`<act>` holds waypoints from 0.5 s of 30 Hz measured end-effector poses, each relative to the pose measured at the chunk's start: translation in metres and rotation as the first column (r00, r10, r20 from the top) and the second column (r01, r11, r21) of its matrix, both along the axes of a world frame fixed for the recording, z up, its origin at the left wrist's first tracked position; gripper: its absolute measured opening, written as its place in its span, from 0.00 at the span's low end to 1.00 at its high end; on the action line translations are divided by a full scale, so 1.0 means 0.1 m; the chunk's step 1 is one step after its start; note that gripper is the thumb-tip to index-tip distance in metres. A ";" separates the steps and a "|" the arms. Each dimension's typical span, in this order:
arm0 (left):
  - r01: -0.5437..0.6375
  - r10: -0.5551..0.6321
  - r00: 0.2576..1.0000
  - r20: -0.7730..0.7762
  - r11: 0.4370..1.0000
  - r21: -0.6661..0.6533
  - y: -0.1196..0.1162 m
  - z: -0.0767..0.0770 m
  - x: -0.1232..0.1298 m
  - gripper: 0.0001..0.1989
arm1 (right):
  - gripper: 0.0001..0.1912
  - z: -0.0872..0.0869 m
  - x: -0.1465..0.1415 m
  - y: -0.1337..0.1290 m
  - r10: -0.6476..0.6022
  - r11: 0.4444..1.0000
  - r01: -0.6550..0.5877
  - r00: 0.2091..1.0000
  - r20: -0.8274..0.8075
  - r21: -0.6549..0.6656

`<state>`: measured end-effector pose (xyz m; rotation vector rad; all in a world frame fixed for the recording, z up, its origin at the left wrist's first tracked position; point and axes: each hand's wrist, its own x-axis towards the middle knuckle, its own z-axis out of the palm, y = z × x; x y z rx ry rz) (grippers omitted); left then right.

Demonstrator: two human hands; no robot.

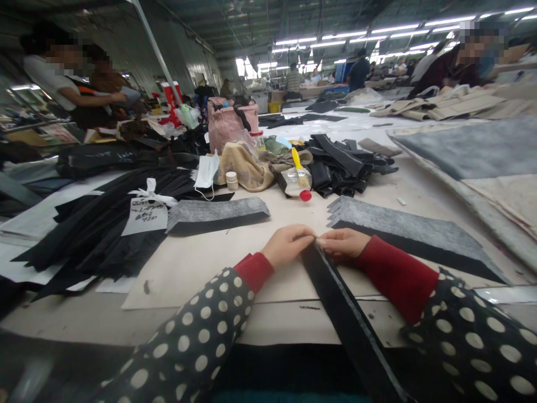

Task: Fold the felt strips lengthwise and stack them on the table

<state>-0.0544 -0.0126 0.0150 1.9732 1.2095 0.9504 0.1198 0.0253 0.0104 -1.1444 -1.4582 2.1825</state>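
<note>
A long black fabric strip (331, 291) with a pale line along one side runs from my hands down over the table's front edge. My left hand (289, 243) pinches its far end between thumb and fingers. Close beside it, my right hand (344, 243) grips the same end at the pale edge. Behind my right hand lies a fanned stack of grey-faced black strips (403, 224). A similar stack of grey-faced strips (218, 212) rests beyond my left hand. Both hands are over a beige sheet (201, 274) on the table.
At the left is a pile of black fabric pieces (104, 224) with a handwritten tag (145, 217). Farther back are a yellow-handled brush (298, 165), a small jar (231, 181), a face mask (206, 170) and a pink bag (232, 123). Other people work in the background.
</note>
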 end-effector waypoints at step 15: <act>-0.065 0.092 0.992 0.090 0.962 -0.263 0.01 -0.04 0.03 0.12 | 0.19 0.01 -0.08 -0.07 -0.118 0.905 0.043 0.981 0.154 0.423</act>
